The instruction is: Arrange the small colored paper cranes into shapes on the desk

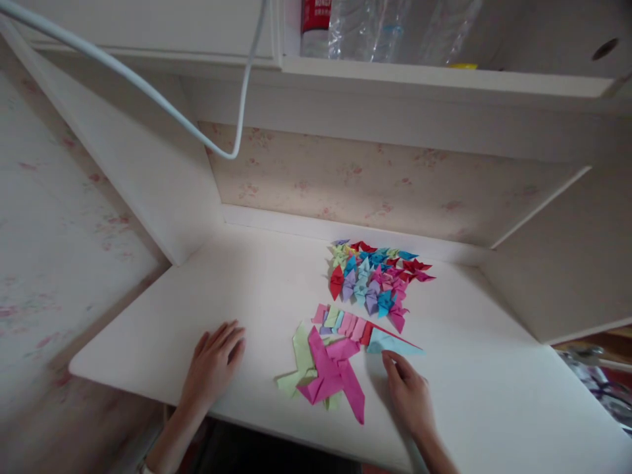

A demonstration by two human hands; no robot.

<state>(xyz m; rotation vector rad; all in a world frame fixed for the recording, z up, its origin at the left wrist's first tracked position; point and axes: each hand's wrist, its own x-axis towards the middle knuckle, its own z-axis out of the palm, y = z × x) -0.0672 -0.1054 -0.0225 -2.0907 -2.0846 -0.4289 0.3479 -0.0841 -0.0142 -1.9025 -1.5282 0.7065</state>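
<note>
White cable [148, 89] hangs above the left hand [213, 363].
That hand lies palm-down, fingers loosely extended, on the white surface [261, 276]; the right hand [409, 394] touches a pale-blue folded-paper triangle [390, 341], grip unclear; a magenta folded-paper piece [327, 370] lies between both.

1. This place looks like a room in a home, perhaps a bedroom or a study; which of the two, I cannot tell.
2. The wallpaper [108, 227] at the left carries small reddish flowers on a pale ground, which is a domestic kind of decoration. Similar flowers cover the back wall [345, 178], behind the desk [257, 263].
3. The desk is white and plain, with a rounded corner, and it joins white side panels [148, 158] in the manner of household furniture.
4. Above it, a white shelf [444, 80] keeps a red package [316, 14] and clear plastic items [390, 33].
5. At the right edge, mixed belongings [597, 385] are visible, too blurred to name.
</note>
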